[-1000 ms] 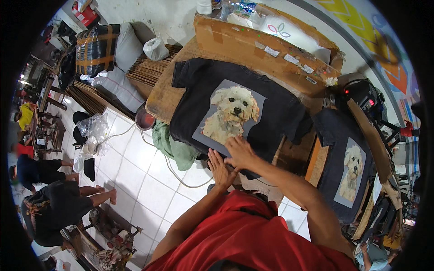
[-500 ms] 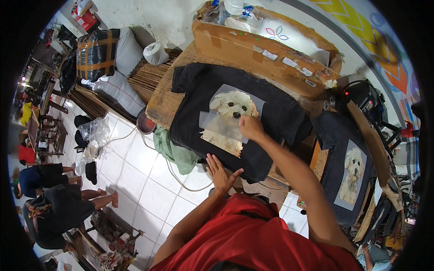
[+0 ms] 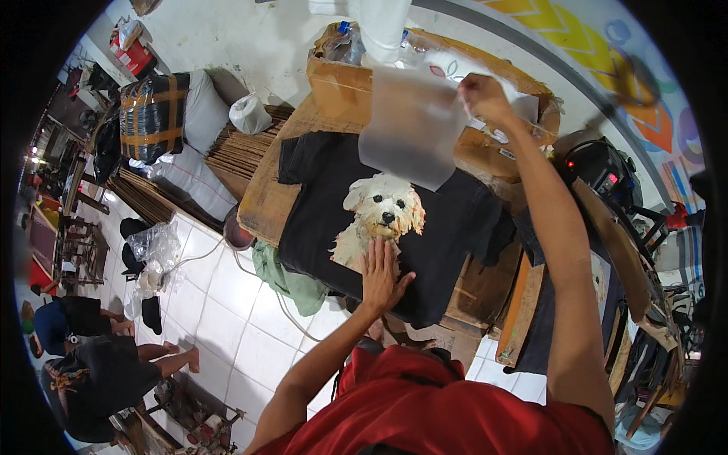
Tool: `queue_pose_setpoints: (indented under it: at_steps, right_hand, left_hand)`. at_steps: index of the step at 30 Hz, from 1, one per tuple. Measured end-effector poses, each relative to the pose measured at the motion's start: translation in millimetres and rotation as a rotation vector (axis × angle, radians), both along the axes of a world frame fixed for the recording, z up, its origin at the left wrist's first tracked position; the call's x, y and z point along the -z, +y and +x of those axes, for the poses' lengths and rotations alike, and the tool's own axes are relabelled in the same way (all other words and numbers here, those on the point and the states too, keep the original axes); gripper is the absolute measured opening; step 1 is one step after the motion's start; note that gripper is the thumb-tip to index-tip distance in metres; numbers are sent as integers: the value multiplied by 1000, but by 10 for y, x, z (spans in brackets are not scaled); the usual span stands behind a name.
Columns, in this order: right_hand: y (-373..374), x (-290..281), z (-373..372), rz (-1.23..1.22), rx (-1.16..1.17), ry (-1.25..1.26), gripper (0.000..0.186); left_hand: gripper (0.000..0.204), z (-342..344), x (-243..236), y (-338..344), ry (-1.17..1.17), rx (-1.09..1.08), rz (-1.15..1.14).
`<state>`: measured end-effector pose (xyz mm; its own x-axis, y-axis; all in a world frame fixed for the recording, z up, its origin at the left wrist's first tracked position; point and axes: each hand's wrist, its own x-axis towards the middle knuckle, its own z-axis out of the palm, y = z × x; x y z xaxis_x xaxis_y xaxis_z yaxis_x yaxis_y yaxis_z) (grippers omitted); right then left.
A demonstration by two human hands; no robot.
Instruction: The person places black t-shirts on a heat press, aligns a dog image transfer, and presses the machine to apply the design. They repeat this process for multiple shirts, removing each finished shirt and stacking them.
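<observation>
A black T-shirt with a printed white fluffy dog lies flat on a wooden table. My left hand presses flat on the shirt at the dog print's lower edge, fingers spread. My right hand is raised above the table's far side and pinches the corner of a translucent film sheet, which hangs in the air over the shirt.
Cardboard boxes stand at the table's far edge. A heat press and another dark shirt are at the right. A green cloth hangs at the table's left. Bundles and sacks lie on the tiled floor; people sit at lower left.
My right hand has peeled the film off the dog print and lifted it up and away. My left hand moved up onto the shirt's lower part.
</observation>
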<state>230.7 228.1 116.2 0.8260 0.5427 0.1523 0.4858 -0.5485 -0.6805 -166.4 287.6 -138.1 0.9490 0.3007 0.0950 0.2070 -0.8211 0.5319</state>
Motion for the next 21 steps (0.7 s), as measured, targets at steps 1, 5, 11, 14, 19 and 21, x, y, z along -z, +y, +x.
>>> queue_pose_setpoints:
  at_steps: [1,5,11,14,19,21]
  right_hand:
    - [-85,-138,111,138,21,64,16]
    - [-536,-441,755,517,305,177,14]
    - [-1283,200,1723,-49,513,-113,14]
    - [-1379,360,1482,220,593,225,20]
    - [-1007,57,85,100,655,-914,24]
    - [-784,262,-513,153,380,-729,26]
  left_hand:
    - [102,184,46,75,-14,40,-17]
    - [97,783,225,352,-84,148,118]
    - [92,1407,290,725,-116,225,184]
    - [87,1731,276,1011,3,225,185]
    - [66,2306,206,1799,47,66,254]
    - [62,2475,164,2090,36,46,343]
